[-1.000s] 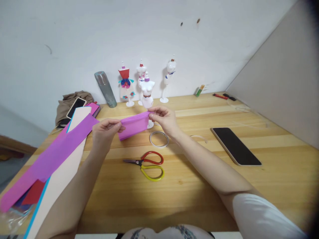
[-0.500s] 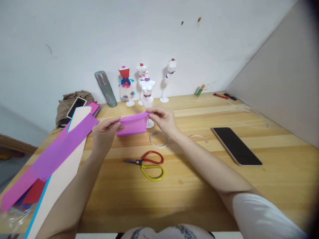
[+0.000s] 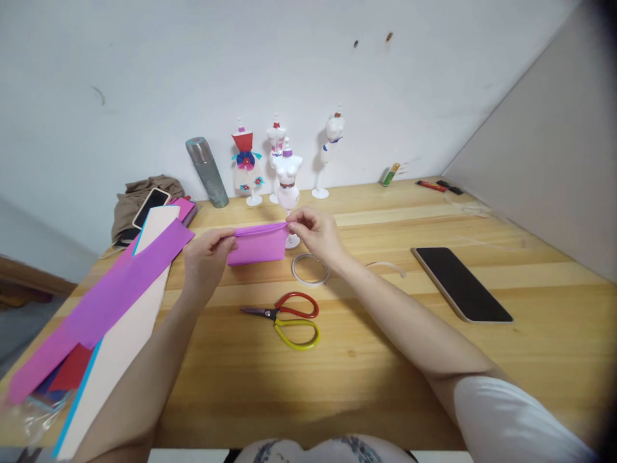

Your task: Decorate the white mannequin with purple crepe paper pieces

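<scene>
Between my hands a purple-pink sheet (image 3: 258,247), fabric or crepe paper, is held up by its top edge, which is folded over in a narrow strip. My left hand (image 3: 208,254) pinches the left top corner; my right hand (image 3: 315,235) pinches the right one. Just behind the sheet stands a small white mannequin (image 3: 288,173) with a purple neck band and a brown waist band; its lower stand is partly hidden. A roll of thin white tape (image 3: 310,270) lies below my right hand. Scissors (image 3: 277,315) with one red and one yellow handle lie nearer me.
More small mannequins, one in a red-topped dress (image 3: 245,161), line the wall beside a grey-green flask (image 3: 207,172). Coloured sheets (image 3: 130,283) are piled at the left. A tablet or large phone (image 3: 461,284) lies at right, a glue stick (image 3: 391,174) at the back.
The folded strip along the sheet's top edge lies flatter and straighter now. Both hands keep their pinch, and the whole view has shifted slightly.
</scene>
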{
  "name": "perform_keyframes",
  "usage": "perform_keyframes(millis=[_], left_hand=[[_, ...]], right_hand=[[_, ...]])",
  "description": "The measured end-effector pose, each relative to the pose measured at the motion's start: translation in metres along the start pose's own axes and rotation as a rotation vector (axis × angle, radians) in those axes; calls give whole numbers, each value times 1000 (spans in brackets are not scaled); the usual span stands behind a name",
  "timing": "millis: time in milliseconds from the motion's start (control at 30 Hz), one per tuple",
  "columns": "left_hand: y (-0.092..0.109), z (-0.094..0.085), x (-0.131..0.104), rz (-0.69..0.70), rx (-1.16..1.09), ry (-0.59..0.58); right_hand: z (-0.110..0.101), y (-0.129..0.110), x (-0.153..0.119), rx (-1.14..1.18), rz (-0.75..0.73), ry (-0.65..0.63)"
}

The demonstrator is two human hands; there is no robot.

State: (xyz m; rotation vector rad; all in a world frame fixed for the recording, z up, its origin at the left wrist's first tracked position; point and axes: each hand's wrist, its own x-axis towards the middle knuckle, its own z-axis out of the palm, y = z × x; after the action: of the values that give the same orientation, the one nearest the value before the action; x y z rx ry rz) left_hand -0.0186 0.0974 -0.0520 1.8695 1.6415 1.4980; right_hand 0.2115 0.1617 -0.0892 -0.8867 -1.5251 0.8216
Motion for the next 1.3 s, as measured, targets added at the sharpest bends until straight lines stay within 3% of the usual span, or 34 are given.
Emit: perform_keyframes(millis=[200, 367, 600, 1300], left_hand=[[0, 6, -2, -129, -114, 9], [0, 6, -1, -135, -163, 18], [-3, 2, 0, -170, -286, 24], [0, 4, -1, -240, -410, -25]], right_hand=[[4, -6, -1, 222, 212, -75], [3, -13, -2, 356, 304, -94], [0, -17, -1, 342, 199, -6], [1, -10, -1, 370, 104, -6]])
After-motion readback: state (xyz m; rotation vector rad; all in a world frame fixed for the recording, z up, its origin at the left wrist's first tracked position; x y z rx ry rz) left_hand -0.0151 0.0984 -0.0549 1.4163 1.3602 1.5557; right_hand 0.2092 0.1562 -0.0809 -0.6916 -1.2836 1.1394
